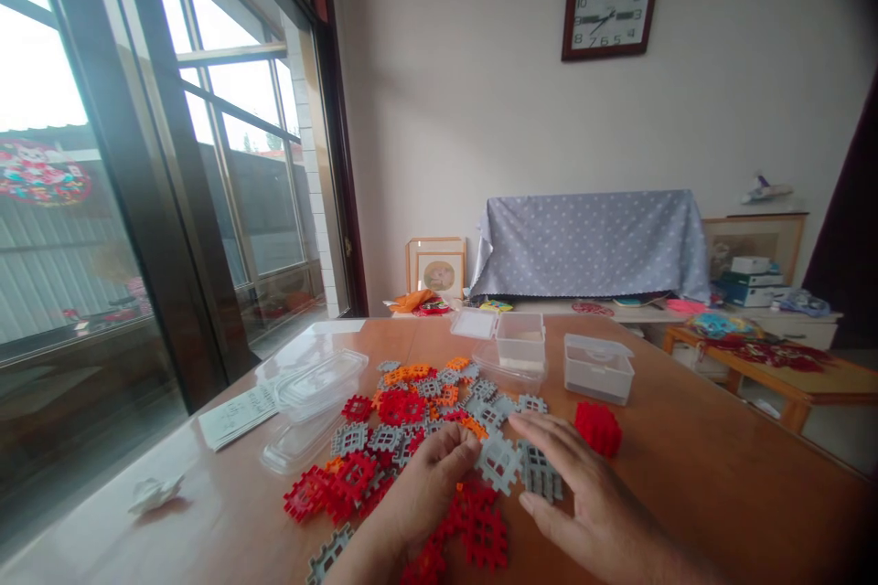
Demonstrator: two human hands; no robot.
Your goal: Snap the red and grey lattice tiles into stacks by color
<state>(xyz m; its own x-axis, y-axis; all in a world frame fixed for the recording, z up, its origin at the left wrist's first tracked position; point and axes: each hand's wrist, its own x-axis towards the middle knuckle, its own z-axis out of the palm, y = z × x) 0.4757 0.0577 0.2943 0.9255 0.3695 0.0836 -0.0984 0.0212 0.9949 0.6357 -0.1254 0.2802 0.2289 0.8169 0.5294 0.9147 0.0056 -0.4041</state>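
Note:
My left hand [433,477] is closed in a pinch at the edge of a grey window-patterned interlocking tile [499,462]. To its right, my right hand [583,484] has its thumb and fingers spread apart. A grey notched block [540,473] shows in the gap between them; whether they touch it I cannot tell. Around and under my left hand lies a pile of toothed plastic tiles, among them a red tile [484,534], an orange tile [412,374] and a grey tile [349,439]. A red cube-like block [598,429] stands beyond my right hand.
Clear plastic lids [322,384] lie left of the pile, beside a paper with writing [237,416]. A crumpled white scrap [155,494] rests near the left edge. At the back stand an open clear box [521,340] and another clear box [598,370] on the wooden table [692,457].

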